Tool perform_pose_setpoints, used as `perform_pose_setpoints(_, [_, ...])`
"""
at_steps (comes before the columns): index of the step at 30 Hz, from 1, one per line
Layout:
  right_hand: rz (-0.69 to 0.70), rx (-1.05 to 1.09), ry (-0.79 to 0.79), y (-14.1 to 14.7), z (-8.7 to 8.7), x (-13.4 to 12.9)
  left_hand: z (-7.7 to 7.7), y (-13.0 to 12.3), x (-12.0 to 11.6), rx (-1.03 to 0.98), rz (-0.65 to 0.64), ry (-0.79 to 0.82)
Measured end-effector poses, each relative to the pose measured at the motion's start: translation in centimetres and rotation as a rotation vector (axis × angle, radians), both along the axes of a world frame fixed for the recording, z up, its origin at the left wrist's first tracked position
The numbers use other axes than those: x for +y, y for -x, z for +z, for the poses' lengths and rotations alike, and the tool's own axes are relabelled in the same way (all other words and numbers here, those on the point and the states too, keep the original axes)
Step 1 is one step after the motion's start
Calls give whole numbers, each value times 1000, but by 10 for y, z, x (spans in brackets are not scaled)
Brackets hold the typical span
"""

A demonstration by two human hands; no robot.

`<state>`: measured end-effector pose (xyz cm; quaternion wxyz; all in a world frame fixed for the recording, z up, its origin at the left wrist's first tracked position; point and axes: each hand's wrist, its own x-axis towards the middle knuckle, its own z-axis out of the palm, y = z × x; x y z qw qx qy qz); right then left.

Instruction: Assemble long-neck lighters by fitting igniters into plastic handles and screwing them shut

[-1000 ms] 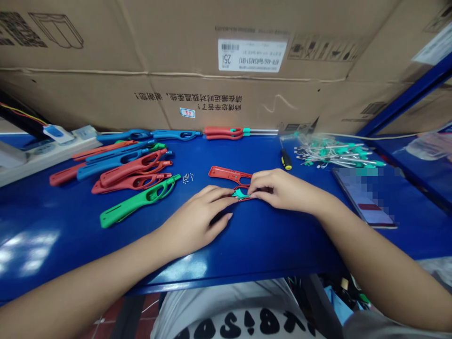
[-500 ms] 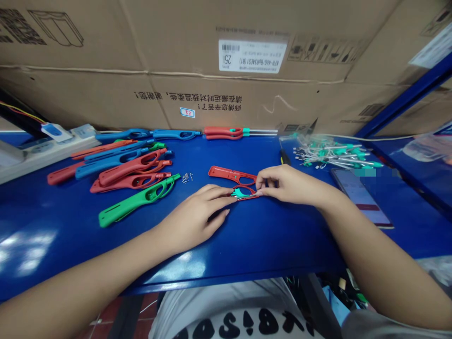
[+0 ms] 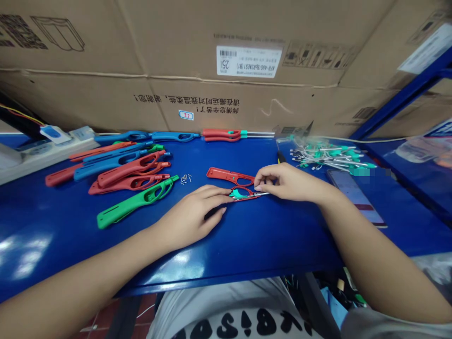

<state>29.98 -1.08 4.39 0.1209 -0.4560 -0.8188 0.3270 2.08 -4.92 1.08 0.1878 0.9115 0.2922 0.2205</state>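
A red lighter half-shell [image 3: 251, 196] lies in front of me with a teal trigger piece [image 3: 240, 193] set in its looped end. My left hand [image 3: 197, 209] rests over the handle side, fingertips pressing down on the shell beside the teal piece and hiding part of it. From the shell's tip a thin metal tube [image 3: 262, 194] sticks out to the right. My right hand [image 3: 284, 182] is closed in a pinch at this tip, thumb and fingers at the tube. Just behind lies another red half-shell [image 3: 226, 174], its inside facing up.
Several red and blue shells [image 3: 130, 169] are piled at left, with a green shell [image 3: 137, 200] in front. Small screws [image 3: 185, 179] lie nearby. Teal-ended tubes with wires [image 3: 328, 155], a phone [image 3: 356, 197] and a screwdriver [image 3: 281, 157] are at right. A cardboard box [image 3: 183, 56] stands behind.
More of the metal tube shows beyond the shell's tip, below my right fingers. Both hands stay at the red shell. The whole view has shifted slightly.
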Motion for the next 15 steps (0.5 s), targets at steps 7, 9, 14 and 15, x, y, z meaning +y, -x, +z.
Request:
perform_pose_setpoints(7, [171,157,-247,22,-20,-4,-2,-1,0,7,-1,11])
perform_pose_setpoints(9, [208,148,-276,24,-25,-4,-3,-1,0,13,3,11])
perform_pose_setpoints(14, [244,76,-330,24,-25,-5,-3,-2,-1,11,11,11])
perform_pose_setpoints(15, [257,58,-341,25,-24,-6,-3,-2,0,11,11,9])
